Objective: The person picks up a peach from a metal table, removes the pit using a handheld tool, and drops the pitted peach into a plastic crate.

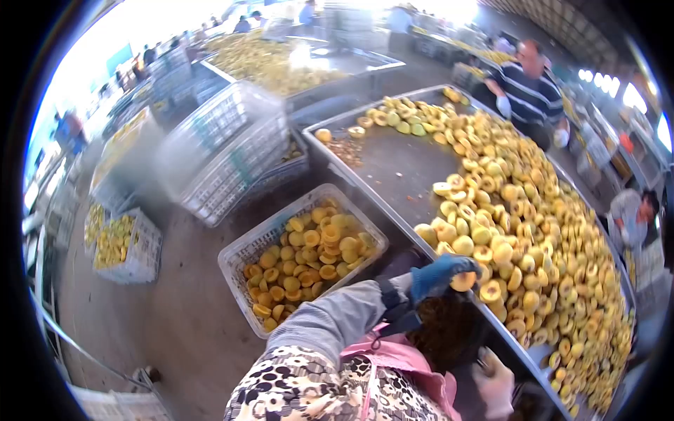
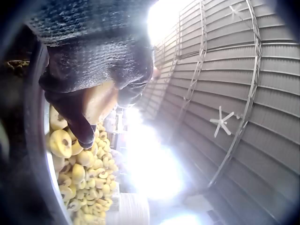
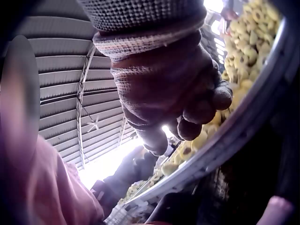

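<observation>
My left hand [image 1: 441, 276], in a blue glove, holds a halved peach [image 1: 463, 281] at the near edge of the metal table [image 1: 420, 163]. The left wrist view shows the pale peach half [image 2: 99, 101] between thumb and fingers. Beside it lies a large heap of yellow peach halves [image 1: 523, 231], several with dark pit hollows. My right hand [image 1: 493, 384], in a pale knit glove, is lower, close to the table rim. Its fingers [image 3: 199, 111] are curled, with a small dark tool [image 1: 482, 363] at their tips, mostly hidden.
A white crate [image 1: 232, 261] full of peach halves stands on the floor at my left. Stacked crates [image 1: 235, 158] stand behind it, with another filled crate [image 1: 144, 245] farther left. Across the table are a person in a striped shirt [image 1: 526, 95] and another person [image 1: 630, 216].
</observation>
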Motion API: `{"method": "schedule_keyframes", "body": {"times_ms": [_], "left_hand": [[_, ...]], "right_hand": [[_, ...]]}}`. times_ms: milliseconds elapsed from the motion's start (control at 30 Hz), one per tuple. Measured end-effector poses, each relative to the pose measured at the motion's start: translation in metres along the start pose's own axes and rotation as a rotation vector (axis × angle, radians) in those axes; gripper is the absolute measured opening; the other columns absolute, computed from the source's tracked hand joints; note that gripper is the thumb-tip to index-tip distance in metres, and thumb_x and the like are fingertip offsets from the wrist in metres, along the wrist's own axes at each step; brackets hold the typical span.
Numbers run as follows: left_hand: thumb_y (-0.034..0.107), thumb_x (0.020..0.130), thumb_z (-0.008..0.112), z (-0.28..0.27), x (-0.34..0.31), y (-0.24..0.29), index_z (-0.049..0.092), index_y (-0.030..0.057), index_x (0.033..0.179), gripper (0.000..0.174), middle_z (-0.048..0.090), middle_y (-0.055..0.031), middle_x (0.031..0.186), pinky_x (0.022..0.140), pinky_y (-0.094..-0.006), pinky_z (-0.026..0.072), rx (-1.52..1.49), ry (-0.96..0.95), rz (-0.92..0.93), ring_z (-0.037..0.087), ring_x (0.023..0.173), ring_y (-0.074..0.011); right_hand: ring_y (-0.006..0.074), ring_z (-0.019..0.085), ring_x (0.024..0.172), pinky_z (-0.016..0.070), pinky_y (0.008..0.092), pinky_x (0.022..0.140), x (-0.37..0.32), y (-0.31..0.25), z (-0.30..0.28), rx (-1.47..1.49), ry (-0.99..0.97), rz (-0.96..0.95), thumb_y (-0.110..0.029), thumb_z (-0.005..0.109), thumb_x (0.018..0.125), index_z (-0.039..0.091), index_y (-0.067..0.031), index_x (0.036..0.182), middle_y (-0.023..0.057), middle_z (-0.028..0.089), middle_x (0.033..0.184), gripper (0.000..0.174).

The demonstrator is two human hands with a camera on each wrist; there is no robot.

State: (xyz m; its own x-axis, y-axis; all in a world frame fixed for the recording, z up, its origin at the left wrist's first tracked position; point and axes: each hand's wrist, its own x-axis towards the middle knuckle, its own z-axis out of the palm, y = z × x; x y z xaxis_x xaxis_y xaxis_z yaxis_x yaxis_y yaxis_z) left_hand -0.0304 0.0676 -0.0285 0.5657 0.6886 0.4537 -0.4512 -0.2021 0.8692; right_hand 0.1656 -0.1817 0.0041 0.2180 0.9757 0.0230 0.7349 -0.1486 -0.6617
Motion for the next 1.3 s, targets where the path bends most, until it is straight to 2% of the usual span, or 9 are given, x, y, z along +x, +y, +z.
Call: {"method": "schedule_keyframes", "body": {"times_ms": [33, 167, 367, 433, 467, 600, 833, 1000, 1300], "left_hand": [[0.032, 0.094, 0.053, 0.0, -0.017, 0.031, 0.061, 0.0042, 0.11, 0.033, 0.066, -0.012, 0.091, 0.066, -0.0305, 0.0557, -0.471, 0.031, -0.503, 0.066, 0.081, -0.0198], [0.034, 0.097, 0.042, -0.011, -0.02, 0.03, 0.061, -0.0001, 0.111, 0.041, 0.066, -0.0109, 0.087, 0.053, -0.0246, 0.0505, -0.31, 0.294, -0.464, 0.062, 0.06, -0.0176], [0.036, 0.098, 0.04, 0.03, -0.019, 0.033, 0.058, 0.0026, 0.116, 0.042, 0.064, -0.0125, 0.099, 0.07, -0.0286, 0.0531, -0.649, 0.253, -0.592, 0.064, 0.08, -0.0196], [0.034, 0.099, 0.041, 0.054, -0.009, -0.003, 0.055, 0.002, 0.122, 0.042, 0.061, -0.013, 0.112, 0.086, -0.0327, 0.0502, 0.439, 0.04, 0.026, 0.061, 0.101, -0.0231], [0.03, 0.098, 0.043, 0.056, -0.004, -0.007, 0.051, -0.0013, 0.127, 0.043, 0.057, -0.0146, 0.122, 0.095, -0.0354, 0.0459, 0.51, -0.065, 0.006, 0.057, 0.112, -0.0258], [0.024, 0.099, 0.041, 0.075, -0.009, 0.009, 0.046, -0.0057, 0.13, 0.043, 0.055, -0.0196, 0.125, 0.098, -0.0371, 0.0443, -0.29, -0.017, -0.238, 0.057, 0.112, -0.0263], [0.036, 0.1, 0.041, 0.089, -0.014, -0.004, 0.048, -0.0032, 0.125, 0.047, 0.061, -0.0176, 0.115, 0.086, -0.0359, 0.0528, 0.247, -0.103, -0.004, 0.063, 0.097, -0.0242], [0.044, 0.101, 0.034, 0.093, -0.014, 0.0, 0.052, -0.0025, 0.113, 0.051, 0.066, -0.0147, 0.096, 0.072, -0.0314, 0.0544, -0.553, 0.255, -0.631, 0.065, 0.082, -0.0213], [0.052, 0.098, 0.034, 0.099, -0.016, 0.016, 0.058, -0.0038, 0.095, 0.061, 0.066, -0.0174, 0.086, 0.065, -0.0306, 0.0529, -0.491, 0.246, -0.65, 0.063, 0.066, -0.0227]], "right_hand": [[0.0318, 0.068, 0.077, 0.0528, 0.0356, 0.072, 0.006, -0.022, 0.02, -0.059, -0.051, -0.011, -0.024, 0.073, 0.073, 0.062, -0.0049, 0.116, 0.0195, 0.067, 0.083, 0.048], [0.039, 0.064, 0.079, 0.0517, 0.0416, 0.068, 0.065, -0.05, 0.067, 0.052, -0.05, -0.165, -0.024, 0.071, 0.076, 0.06, -0.0123, 0.121, 0.0224, 0.064, 0.083, 0.047], [0.0381, 0.064, 0.08, 0.0515, 0.0398, 0.069, 0.049, -0.052, 0.081, 0.256, 0.113, -0.04, -0.022, 0.071, 0.077, 0.054, -0.0094, 0.127, 0.0218, 0.065, 0.086, 0.054], [0.038, 0.064, 0.079, 0.0514, 0.0393, 0.068, 0.055, -0.029, 0.061, 0.249, 0.154, 0.043, -0.021, 0.07, 0.078, 0.052, -0.0088, 0.129, 0.0213, 0.065, 0.086, 0.055], [0.0379, 0.064, 0.078, 0.051, 0.0397, 0.067, 0.058, -0.027, 0.052, 0.185, 0.206, 0.015, -0.022, 0.07, 0.079, 0.051, -0.0081, 0.13, 0.0206, 0.065, 0.084, 0.056], [0.0372, 0.064, 0.075, 0.0504, 0.0404, 0.065, 0.053, -0.026, 0.05, 0.101, 0.196, 0.092, -0.023, 0.07, 0.08, 0.052, -0.0078, 0.13, 0.0199, 0.064, 0.08, 0.055], [0.0378, 0.064, 0.076, 0.0518, 0.0398, 0.064, 0.055, -0.035, 0.046, -0.01, 0.155, 0.163, -0.023, 0.07, 0.079, 0.057, -0.0066, 0.122, 0.0197, 0.066, 0.082, 0.048], [0.0373, 0.064, 0.073, 0.0499, 0.0445, 0.063, 0.049, -0.019, 0.073, -0.071, 0.132, 0.182, -0.028, 0.064, 0.082, 0.055, -0.0128, 0.121, 0.0187, 0.065, 0.075, 0.042], [0.0395, 0.062, 0.079, 0.0491, 0.0452, 0.064, 0.047, -0.023, 0.075, 0.19, -0.052, 0.114, -0.026, 0.059, 0.086, 0.061, -0.0092, 0.101, 0.0232, 0.063, 0.079, 0.023]]}}
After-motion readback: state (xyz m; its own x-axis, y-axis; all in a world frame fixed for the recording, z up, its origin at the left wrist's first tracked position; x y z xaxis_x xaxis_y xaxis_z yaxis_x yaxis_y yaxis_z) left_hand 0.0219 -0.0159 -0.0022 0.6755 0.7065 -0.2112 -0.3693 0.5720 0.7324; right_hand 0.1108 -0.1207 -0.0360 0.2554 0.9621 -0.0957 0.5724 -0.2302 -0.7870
